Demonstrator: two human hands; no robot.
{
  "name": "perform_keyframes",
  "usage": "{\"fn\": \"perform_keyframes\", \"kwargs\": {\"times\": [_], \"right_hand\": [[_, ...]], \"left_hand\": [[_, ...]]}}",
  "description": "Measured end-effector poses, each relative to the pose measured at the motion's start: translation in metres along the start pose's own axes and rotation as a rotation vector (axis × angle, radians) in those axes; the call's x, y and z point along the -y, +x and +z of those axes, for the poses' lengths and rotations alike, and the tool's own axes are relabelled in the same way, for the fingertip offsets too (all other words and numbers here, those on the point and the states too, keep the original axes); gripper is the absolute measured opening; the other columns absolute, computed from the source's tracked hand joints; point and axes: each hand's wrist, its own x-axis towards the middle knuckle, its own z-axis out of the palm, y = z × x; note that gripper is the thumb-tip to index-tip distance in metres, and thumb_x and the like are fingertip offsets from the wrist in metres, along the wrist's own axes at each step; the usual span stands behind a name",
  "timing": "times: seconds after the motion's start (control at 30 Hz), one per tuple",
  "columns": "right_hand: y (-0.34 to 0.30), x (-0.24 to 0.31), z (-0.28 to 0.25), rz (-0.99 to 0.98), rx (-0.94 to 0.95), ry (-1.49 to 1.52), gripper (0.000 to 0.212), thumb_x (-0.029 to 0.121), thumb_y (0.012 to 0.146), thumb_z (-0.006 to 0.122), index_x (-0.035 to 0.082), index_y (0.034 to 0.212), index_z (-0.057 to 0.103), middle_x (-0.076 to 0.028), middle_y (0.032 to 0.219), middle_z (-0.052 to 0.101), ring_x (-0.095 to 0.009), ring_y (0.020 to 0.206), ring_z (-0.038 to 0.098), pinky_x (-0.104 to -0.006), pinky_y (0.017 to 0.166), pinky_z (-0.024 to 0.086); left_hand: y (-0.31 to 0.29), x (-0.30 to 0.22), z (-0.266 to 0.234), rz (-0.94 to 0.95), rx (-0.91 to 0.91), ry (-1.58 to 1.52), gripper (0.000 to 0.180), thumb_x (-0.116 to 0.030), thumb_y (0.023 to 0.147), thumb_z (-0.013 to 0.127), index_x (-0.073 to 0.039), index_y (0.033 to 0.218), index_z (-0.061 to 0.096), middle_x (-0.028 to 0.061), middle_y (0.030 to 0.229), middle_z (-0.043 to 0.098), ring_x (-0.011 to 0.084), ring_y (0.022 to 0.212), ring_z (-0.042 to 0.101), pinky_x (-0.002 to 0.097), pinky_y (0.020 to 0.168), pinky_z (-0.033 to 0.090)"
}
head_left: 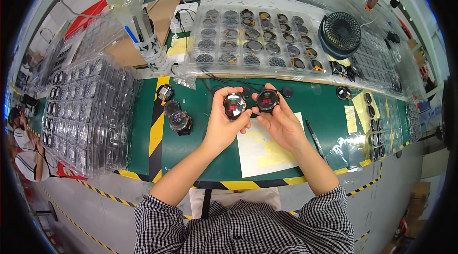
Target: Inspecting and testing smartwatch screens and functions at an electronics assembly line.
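Note:
Side by side over the green bench (219, 158), each of my hands holds a round black watch body with a lit face. My left hand (224, 120) is closed around the left watch (235, 106), whose face shows red marks and a bright reflection. Fingers of my right hand (282, 122) grip the right watch (268, 100) by its edges; red and green marks glow on its face. Below my hands lies a white sheet with yellow areas (257, 158). Several more watch bodies (180, 121) rest to the left, close to the striped tape.
A clear compartment tray (253, 39) of round watch parts spans the back. Tall stacked trays (86, 115) stand at left. A small black fan (340, 34), a pen cup (155, 56), a pen (315, 139) and a sticker sheet (350, 119) are around. People sit far left.

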Motion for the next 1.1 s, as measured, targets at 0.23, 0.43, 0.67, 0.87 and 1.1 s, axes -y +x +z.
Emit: {"fn": "perform_keyframes", "kwargs": {"times": [0.23, 0.43, 0.67, 0.87, 1.1], "right_hand": [[0.0, 0.0, -0.002, -0.009, 0.021, -0.03, 0.061, 0.025, 0.102, 0.048, 0.014, 0.153, 0.016, -0.017, 0.145, 0.041, -0.025, 0.12, 0.055, -0.0344, 0.099, 0.047], [0.003, 0.003, -0.01, 0.023, 0.039, 0.176, 0.049, 0.018, 0.102, 0.043, 0.01, 0.147, 0.027, -0.019, 0.139, 0.048, -0.027, 0.112, 0.059, -0.0339, 0.092, 0.049], [0.002, -0.002, -0.012, 0.025, -0.035, -0.029, 0.046, 0.029, 0.102, 0.043, 0.007, 0.142, 0.033, -0.02, 0.136, 0.051, -0.027, 0.11, 0.06, -0.0367, 0.092, 0.049], [0.0, -0.003, -0.002, 0.086, -0.066, 0.113, 0.055, 0.046, 0.103, 0.032, 0.005, 0.139, 0.033, -0.018, 0.134, 0.051, -0.026, 0.117, 0.054, -0.0411, 0.103, 0.04], [-0.001, -0.003, -0.005, 0.095, 0.024, 0.116, 0.058, 0.049, 0.103, 0.032, 0.003, 0.138, 0.034, -0.015, 0.13, 0.052, -0.027, 0.119, 0.052, -0.0444, 0.107, 0.035]], "left_hand": [[0.0, -0.002, 0.002, -0.03, 0.011, 0.028, 0.053, 0.012, 0.085, 0.059, -0.006, 0.128, 0.033, 0.0161, 0.133, 0.043, 0.0133, 0.066, 0.06, 0.0239, 0.047, 0.049], [0.001, 0.001, -0.002, -0.068, 0.012, -0.031, 0.045, 0.006, 0.089, 0.052, -0.005, 0.129, 0.035, 0.013, 0.11, 0.049, 0.0152, 0.067, 0.059, 0.0271, 0.049, 0.049], [-0.003, -0.002, -0.005, -0.124, 0.042, -0.126, 0.045, 0.002, 0.091, 0.052, -0.006, 0.131, 0.033, 0.0112, 0.101, 0.05, 0.0154, 0.071, 0.059, 0.0272, 0.052, 0.05], [-0.008, 0.003, 0.009, 0.048, 0.115, 0.119, 0.052, 0.008, 0.087, 0.053, -0.007, 0.131, 0.03, 0.0157, 0.123, 0.045, 0.016, 0.076, 0.06, 0.0262, 0.05, 0.051], [-0.007, -0.001, 0.004, -0.119, 0.188, -0.034, 0.045, 0.002, 0.088, 0.04, -0.008, 0.131, 0.031, 0.0198, 0.142, 0.033, 0.0216, 0.074, 0.06, 0.028, 0.05, 0.053]]}}
